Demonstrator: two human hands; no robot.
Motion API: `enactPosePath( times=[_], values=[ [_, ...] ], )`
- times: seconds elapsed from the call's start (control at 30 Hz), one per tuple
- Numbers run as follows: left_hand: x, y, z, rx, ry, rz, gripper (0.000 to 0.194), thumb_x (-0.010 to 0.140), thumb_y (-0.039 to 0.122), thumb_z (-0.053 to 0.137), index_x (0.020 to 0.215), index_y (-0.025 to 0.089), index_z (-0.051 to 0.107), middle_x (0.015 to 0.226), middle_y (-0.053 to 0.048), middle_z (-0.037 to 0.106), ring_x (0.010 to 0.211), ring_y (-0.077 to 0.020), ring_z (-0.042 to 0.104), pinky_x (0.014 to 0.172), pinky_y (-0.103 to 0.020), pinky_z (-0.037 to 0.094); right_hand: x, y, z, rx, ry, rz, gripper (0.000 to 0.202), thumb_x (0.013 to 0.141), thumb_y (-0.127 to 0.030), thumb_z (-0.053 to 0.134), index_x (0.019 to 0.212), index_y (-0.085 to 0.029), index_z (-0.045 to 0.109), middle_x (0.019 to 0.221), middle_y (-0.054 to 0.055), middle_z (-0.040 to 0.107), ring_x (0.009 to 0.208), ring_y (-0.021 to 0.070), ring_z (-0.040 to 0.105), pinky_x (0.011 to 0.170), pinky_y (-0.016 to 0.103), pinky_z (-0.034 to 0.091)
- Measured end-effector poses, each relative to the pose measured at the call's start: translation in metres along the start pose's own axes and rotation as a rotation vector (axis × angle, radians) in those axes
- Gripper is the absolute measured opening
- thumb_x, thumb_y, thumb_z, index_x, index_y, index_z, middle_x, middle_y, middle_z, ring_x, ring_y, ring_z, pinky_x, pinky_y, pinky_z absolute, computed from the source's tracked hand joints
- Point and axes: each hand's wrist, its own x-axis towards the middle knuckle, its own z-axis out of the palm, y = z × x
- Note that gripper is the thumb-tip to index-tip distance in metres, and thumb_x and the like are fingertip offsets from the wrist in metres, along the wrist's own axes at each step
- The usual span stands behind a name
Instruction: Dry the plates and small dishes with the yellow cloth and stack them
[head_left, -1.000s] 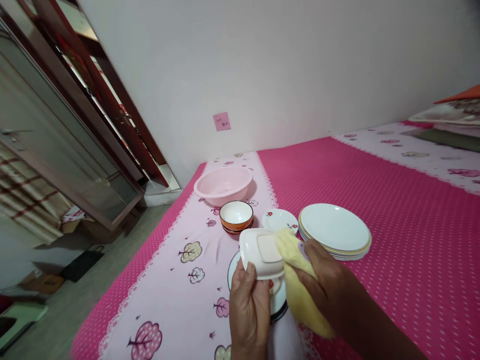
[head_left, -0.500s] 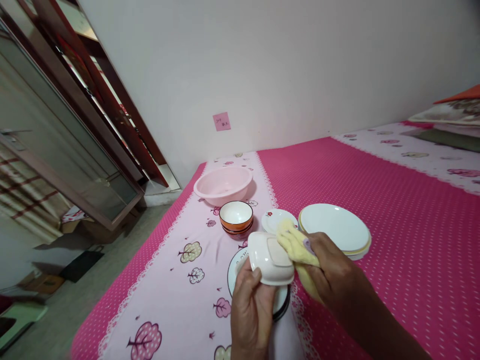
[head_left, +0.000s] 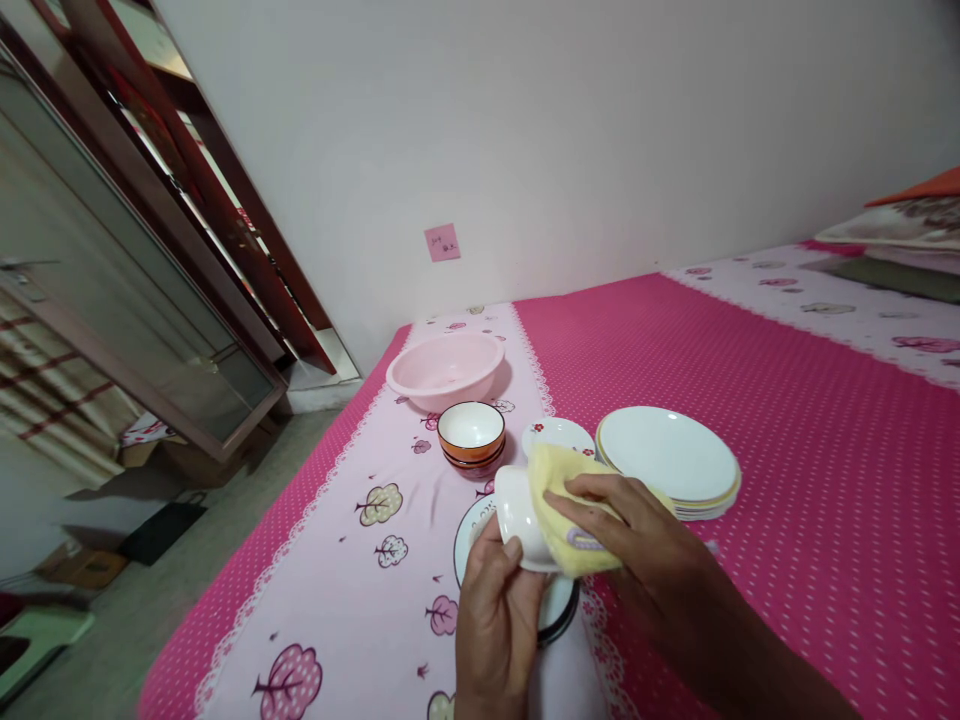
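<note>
Left hand [head_left: 496, 615] pinches white dish [head_left: 513, 512]; right hand [head_left: 649, 530], fingers slightly apart, grips yellow cloth [head_left: 550, 478] against it. Probably mid-wipe; dunno about plates [head_left: 667, 450] right of it.

A pale wall [head_left: 600, 130] backs a pink-covered bed [head_left: 817, 460], with grey floor [head_left: 217, 560] and what seems a glazed door [head_left: 150, 280] leftward.

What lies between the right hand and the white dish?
The yellow cloth: in the head view, the right hand presses it against the white dish, covering part of the dish.
</note>
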Motion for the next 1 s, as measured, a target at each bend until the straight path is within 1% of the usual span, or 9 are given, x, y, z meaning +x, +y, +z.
enactPosePath(
  times=[0.17, 0.27, 0.3, 0.37, 0.43, 0.53, 0.73, 0.87, 1.0],
  values=[
    [0.006, 0.003, -0.007, -0.123, -0.02, -0.053, 0.034, 0.089, 0.02, 0.058, 0.12, 0.016, 0.072, 0.124, -0.015, 0.071, 0.126, -0.0335, 0.059, 0.111, -0.055, 0.041, 0.002, -0.003, -0.027, 0.192, -0.206, 0.024, 0.041, 0.094, -0.014, 0.048, 0.127, -0.033, 0.063, 0.127, 0.007, 0.063, 0.119, 0.0242, 0.06, 0.094, 0.038, 0.055],
    [0.009, 0.003, -0.012, -0.191, 0.019, -0.081, 0.033, 0.09, 0.018, 0.056, 0.119, 0.016, 0.072, 0.125, -0.015, 0.071, 0.129, -0.0329, 0.057, 0.114, -0.057, 0.037, 0.001, 0.008, -0.05, 0.252, -0.252, 0.174, 0.022, 0.097, -0.027, 0.05, 0.109, -0.03, 0.068, 0.114, 0.007, 0.07, 0.101, 0.024, 0.068, 0.08, 0.033, 0.059],
    [0.009, 0.003, -0.013, -0.214, 0.037, -0.093, 0.033, 0.09, 0.018, 0.056, 0.118, 0.016, 0.072, 0.127, -0.015, 0.071, 0.132, -0.0332, 0.055, 0.114, -0.058, 0.036, 0.0, 0.014, -0.057, 0.219, -0.234, 0.249, 0.019, 0.096, -0.031, 0.05, 0.101, -0.029, 0.068, 0.104, 0.007, 0.072, 0.089, 0.024, 0.07, 0.071, 0.033, 0.06],
    [0.01, 0.003, -0.014, -0.261, 0.063, -0.113, 0.032, 0.089, 0.019, 0.057, 0.117, 0.017, 0.072, 0.131, -0.014, 0.069, 0.137, -0.0341, 0.049, 0.116, -0.059, 0.034, -0.002, 0.024, -0.066, 0.088, -0.089, 0.378, 0.017, 0.092, -0.036, 0.052, 0.086, -0.029, 0.066, 0.079, 0.005, 0.071, 0.063, 0.0231, 0.067, 0.05, 0.032, 0.054],
    [0.01, 0.003, -0.014, -0.291, 0.059, -0.123, 0.033, 0.089, 0.019, 0.058, 0.118, 0.017, 0.072, 0.134, -0.013, 0.067, 0.141, -0.0341, 0.046, 0.117, -0.059, 0.031, -0.002, 0.027, -0.068, -0.004, 0.061, 0.461, 0.016, 0.089, -0.038, 0.052, 0.082, -0.03, 0.065, 0.07, 0.003, 0.069, 0.054, 0.0231, 0.062, 0.041, 0.032, 0.047],
    [0.01, -0.001, -0.01, -0.288, 0.025, -0.116, 0.033, 0.091, 0.019, 0.056, 0.12, 0.016, 0.072, 0.134, -0.014, 0.067, 0.14, -0.0331, 0.047, 0.119, -0.057, 0.03, 0.005, 0.019, -0.057, 0.023, 0.165, 0.445, 0.017, 0.089, -0.035, 0.049, 0.09, -0.03, 0.065, 0.078, 0.003, 0.071, 0.064, 0.0241, 0.066, 0.05, 0.033, 0.052],
    [0.009, -0.01, -0.007, -0.273, -0.007, -0.094, 0.034, 0.097, 0.017, 0.049, 0.121, 0.017, 0.073, 0.133, -0.013, 0.068, 0.14, -0.0279, 0.048, 0.123, -0.05, 0.027, 0.014, -0.001, -0.032, 0.193, -0.004, 0.287, 0.015, 0.1, -0.029, 0.045, 0.101, -0.026, 0.06, 0.094, 0.003, 0.068, 0.087, 0.0201, 0.065, 0.076, 0.03, 0.053],
    [0.008, -0.014, -0.008, -0.301, -0.072, -0.101, 0.034, 0.098, 0.028, 0.051, 0.124, 0.021, 0.072, 0.139, -0.008, 0.064, 0.142, -0.0264, 0.046, 0.123, -0.047, 0.026, 0.01, -0.001, -0.03, 0.168, 0.004, 0.264, 0.017, 0.102, -0.028, 0.042, 0.109, -0.026, 0.057, 0.103, 0.005, 0.066, 0.095, 0.0201, 0.063, 0.081, 0.03, 0.052],
    [0.007, -0.017, -0.008, -0.334, -0.153, -0.065, 0.037, 0.092, 0.042, 0.063, 0.125, 0.027, 0.071, 0.142, -0.005, 0.062, 0.144, -0.0274, 0.043, 0.124, -0.047, 0.024, 0.009, -0.006, -0.032, 0.153, 0.028, 0.242, 0.02, 0.103, -0.03, 0.041, 0.116, -0.027, 0.056, 0.107, 0.005, 0.065, 0.097, 0.0194, 0.064, 0.082, 0.028, 0.053]
  ],
)
